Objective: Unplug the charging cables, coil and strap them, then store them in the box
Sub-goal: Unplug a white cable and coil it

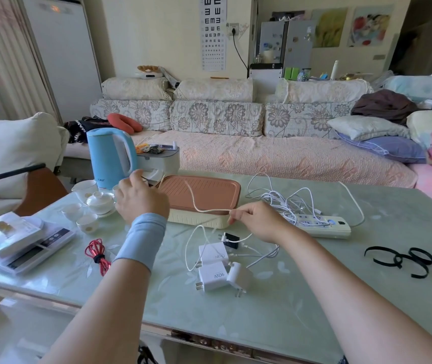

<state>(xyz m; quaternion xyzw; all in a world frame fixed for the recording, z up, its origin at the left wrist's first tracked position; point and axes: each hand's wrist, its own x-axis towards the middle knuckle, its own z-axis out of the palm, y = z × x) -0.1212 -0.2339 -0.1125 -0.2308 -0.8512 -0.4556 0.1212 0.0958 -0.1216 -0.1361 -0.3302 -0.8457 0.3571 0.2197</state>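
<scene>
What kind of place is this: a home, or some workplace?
Most likely the living room of a home. A long floral sofa with loose pillows stands behind the glass-topped table, and a white tea set and a blue kettle stand on that table.

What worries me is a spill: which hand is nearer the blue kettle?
Left. The left hand is close beside the kettle, at its lower right; the right hand is far off to its right, pinching a white cable.
</scene>
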